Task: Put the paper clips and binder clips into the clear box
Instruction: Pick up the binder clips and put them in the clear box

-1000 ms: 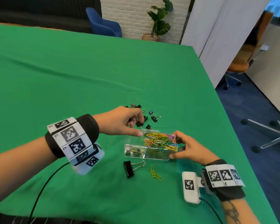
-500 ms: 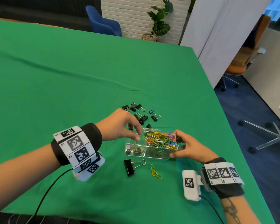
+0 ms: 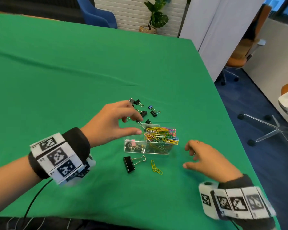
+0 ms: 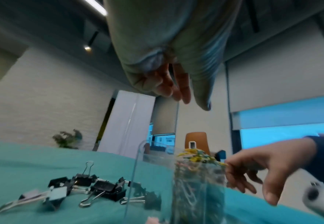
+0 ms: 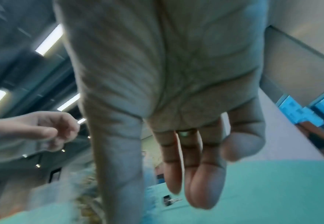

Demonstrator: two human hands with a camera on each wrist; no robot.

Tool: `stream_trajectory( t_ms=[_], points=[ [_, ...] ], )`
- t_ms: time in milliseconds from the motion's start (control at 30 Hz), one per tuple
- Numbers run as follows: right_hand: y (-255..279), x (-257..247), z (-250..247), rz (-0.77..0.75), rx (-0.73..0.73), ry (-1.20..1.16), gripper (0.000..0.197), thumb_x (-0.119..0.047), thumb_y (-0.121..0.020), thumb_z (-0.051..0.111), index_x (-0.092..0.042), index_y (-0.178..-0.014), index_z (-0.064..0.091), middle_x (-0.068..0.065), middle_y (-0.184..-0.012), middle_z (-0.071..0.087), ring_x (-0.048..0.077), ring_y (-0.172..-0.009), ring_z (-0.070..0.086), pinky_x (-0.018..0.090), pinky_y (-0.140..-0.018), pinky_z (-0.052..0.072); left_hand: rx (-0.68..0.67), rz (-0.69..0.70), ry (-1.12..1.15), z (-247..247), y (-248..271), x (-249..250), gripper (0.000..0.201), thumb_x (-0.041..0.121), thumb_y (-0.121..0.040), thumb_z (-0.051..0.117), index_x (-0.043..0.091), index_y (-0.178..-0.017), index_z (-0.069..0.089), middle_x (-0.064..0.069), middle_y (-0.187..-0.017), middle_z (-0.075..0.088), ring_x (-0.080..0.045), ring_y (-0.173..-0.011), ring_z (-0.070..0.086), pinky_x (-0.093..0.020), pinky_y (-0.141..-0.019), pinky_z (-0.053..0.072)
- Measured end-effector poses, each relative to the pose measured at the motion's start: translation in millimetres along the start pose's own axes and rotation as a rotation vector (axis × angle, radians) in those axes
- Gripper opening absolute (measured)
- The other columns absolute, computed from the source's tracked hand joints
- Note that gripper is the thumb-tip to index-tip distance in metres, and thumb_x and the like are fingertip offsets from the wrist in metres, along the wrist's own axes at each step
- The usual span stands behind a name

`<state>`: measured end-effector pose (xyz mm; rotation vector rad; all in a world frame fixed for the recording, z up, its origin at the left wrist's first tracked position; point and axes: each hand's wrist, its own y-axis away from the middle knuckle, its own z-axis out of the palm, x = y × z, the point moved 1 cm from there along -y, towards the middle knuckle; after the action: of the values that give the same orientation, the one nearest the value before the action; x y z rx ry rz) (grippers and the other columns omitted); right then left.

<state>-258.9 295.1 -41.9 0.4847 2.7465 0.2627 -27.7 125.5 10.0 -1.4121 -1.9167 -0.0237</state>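
A: Green table (image 3: 73, 72), big and soft. Clear box (image 3: 146, 149) in the middle, full of paper clips (image 3: 161, 136).

B: Left hand (image 3: 110, 123) above the far binder clips (image 3: 144, 112), grip loose, holding nothing. Right hand (image 3: 204, 159) beside the box, open too.

A: Pinch one clip by its wire handles, then drop it straight in.

B: Big black clip (image 3: 129, 164) and yellow clips (image 3: 155, 167) wait near the front.
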Motion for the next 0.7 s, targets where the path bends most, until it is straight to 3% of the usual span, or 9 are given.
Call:
stream_trajectory(
  t_ms=[67,100,167,233,300,400,500,600,700],
  points=[
    [10,-5,7,-0.031,-0.129,-0.034,0.032,-0.032,-0.073,0.073,-0.028,-0.09,0.047,-0.013,-0.076,0.048,0.012,-0.078,0.052,0.033,-0.08,0.047,-0.144,0.066,-0.084,13,6,15,0.024,0.046,-0.076,0.061,0.027,-0.09,0.067,0.013,-0.08,0.055,-0.006,-0.067,0.053,-0.022,-0.063,0.048],
    [11,-6,9,-0.039,-0.164,-0.052,0.029,-0.031,-0.073,0.072,-0.028,-0.087,0.047,-0.013,-0.073,0.049,0.011,-0.077,0.053,0.033,-0.079,0.047,-0.289,0.077,-0.173,24,8,22,0.022,0.044,-0.08,0.059,0.028,-0.094,0.066,0.01,-0.084,0.058,-0.008,-0.072,0.056,-0.028,-0.066,0.049],
    [8,-6,9,-0.022,-0.14,0.006,0.025,-0.031,-0.075,0.07,-0.028,-0.091,0.051,-0.012,-0.075,0.051,0.012,-0.081,0.053,0.031,-0.077,0.046,-0.626,0.047,-0.384,53,9,32,0.023,0.035,-0.088,0.054,0.028,-0.108,0.062,0.005,-0.104,0.06,-0.017,-0.096,0.058,-0.032,-0.077,0.047],
    [3,-3,8,0.034,-0.106,0.11,0.032,-0.035,-0.075,0.068,-0.025,-0.101,0.052,-0.008,-0.086,0.052,0.017,-0.088,0.054,0.028,-0.074,0.04,-0.818,0.062,-0.52,79,8,41,0.028,0.024,-0.09,0.051,0.026,-0.118,0.056,0.001,-0.118,0.056,-0.025,-0.108,0.055,-0.036,-0.08,0.045],
    [0,1,11,0.076,-0.102,0.123,0.031,-0.037,-0.076,0.067,-0.025,-0.099,0.05,-0.003,-0.094,0.056,0.021,-0.097,0.057,0.028,-0.073,0.038,-0.825,0.114,-0.593,97,6,50,0.035,0.006,-0.088,0.047,0.02,-0.12,0.052,-0.006,-0.116,0.053,-0.032,-0.105,0.056,-0.038,-0.07,0.042],
    [0,5,10,0.117,-0.071,0.09,0.029,-0.041,-0.076,0.066,-0.026,-0.087,0.044,0.004,-0.105,0.062,0.024,-0.1,0.058,0.03,-0.075,0.041,-0.822,0.051,-0.653,112,0,54,0.043,-0.007,-0.083,0.04,0.01,-0.122,0.044,-0.014,-0.114,0.049,-0.037,-0.103,0.055,-0.038,-0.064,0.034],
    [4,9,5,0.142,-0.048,0.062,0.029,-0.041,-0.078,0.066,-0.025,-0.086,0.043,0.005,-0.105,0.062,0.025,-0.1,0.058,0.032,-0.079,0.044,-0.81,-0.005,-0.646,116,-2,49,0.042,-0.009,-0.081,0.043,0.009,-0.119,0.046,-0.016,-0.112,0.052,-0.038,-0.102,0.056,-0.04,-0.066,0.038],
    [7,15,0,0.151,-0.045,0.011,0.027,-0.039,-0.078,0.066,-0.023,-0.086,0.045,0.003,-0.095,0.058,0.025,-0.097,0.058,0.034,-0.083,0.047,-0.807,-0.063,-0.56,114,-4,39,0.033,-0.007,-0.078,0.049,0.009,-0.106,0.054,-0.016,-0.107,0.058,-0.036,-0.099,0.058,-0.04,-0.073,0.045],
    [7,18,-3,0.148,-0.035,-0.014,0.026,-0.037,-0.079,0.066,-0.022,-0.085,0.046,0.0,-0.089,0.055,0.024,-0.095,0.059,0.035,-0.083,0.048,-0.814,-0.075,-0.528,112,-5,35,0.023,-0.002,-0.077,0.053,0.012,-0.094,0.059,-0.011,-0.103,0.061,-0.032,-0.095,0.059,-0.032,-0.065,0.037]
  ],
)
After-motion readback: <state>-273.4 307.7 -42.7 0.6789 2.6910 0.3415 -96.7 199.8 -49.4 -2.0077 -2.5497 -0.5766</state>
